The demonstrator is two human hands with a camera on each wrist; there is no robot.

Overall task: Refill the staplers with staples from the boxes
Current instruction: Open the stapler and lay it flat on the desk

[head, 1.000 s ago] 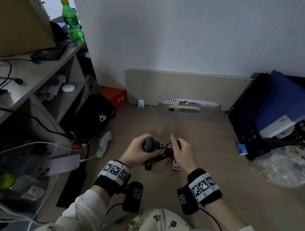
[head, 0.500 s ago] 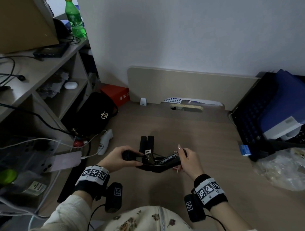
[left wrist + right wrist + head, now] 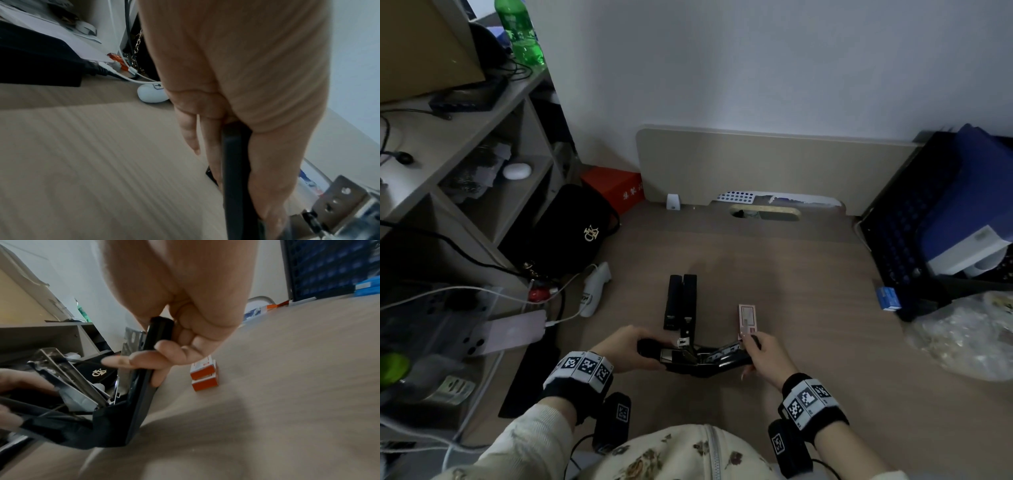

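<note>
A black stapler [image 3: 698, 358] is held low over the desk, swung wide open, with its metal staple channel [image 3: 681, 347] exposed. My left hand [image 3: 647, 353] grips one black arm [image 3: 236, 170], and the metal part [image 3: 339, 203] shows past the fingers. My right hand [image 3: 751, 353] grips the other arm [image 3: 148, 361] with fingers curled round it. Two more black staplers [image 3: 681, 301] lie side by side just beyond. A red and white staple box [image 3: 747, 320] rests on the desk behind my right hand, also seen as the orange staple box [image 3: 204, 374].
A black bag [image 3: 571, 233], a white device [image 3: 594, 287], a charging pink phone [image 3: 513, 334] and cables crowd the left. A dark blue crate [image 3: 914, 222], a small blue box [image 3: 888, 298] and a plastic bag [image 3: 962, 335] sit at the right.
Both hands came down and nearer to me with the stapler. Its arms swung from folded to wide open. The two lying staplers and the staple box came into view.
</note>
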